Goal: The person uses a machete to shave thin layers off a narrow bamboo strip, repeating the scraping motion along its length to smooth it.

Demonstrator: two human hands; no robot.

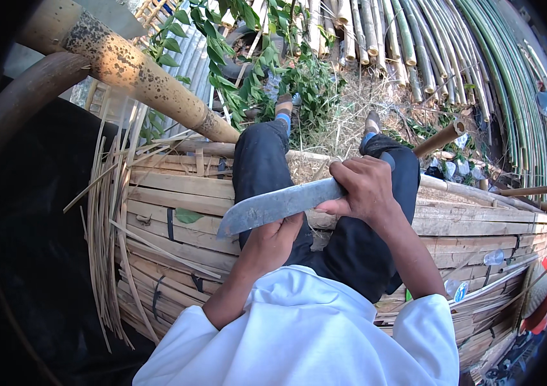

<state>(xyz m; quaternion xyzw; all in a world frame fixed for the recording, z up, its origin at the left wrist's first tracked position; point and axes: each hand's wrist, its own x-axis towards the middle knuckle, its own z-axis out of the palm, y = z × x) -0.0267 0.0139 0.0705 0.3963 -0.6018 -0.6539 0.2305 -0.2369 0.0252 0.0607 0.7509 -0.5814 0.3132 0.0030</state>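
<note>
Machete [299,199] is up over your legs [260,157], long axis slanting crosswise. Your right hand [365,186] is wrapped around the handle [387,160]; your left hand [270,243] sits under the blade [267,211], fingers partly hidden, so can't tell its grip. Tip [224,229] points left, slightly toward you.

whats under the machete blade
Under the machete blade are the left hand, the black trousers and, near the tip, split bamboo slats. The blade covers the left fingertips, so whether they hold anything cannot be seen.
</note>
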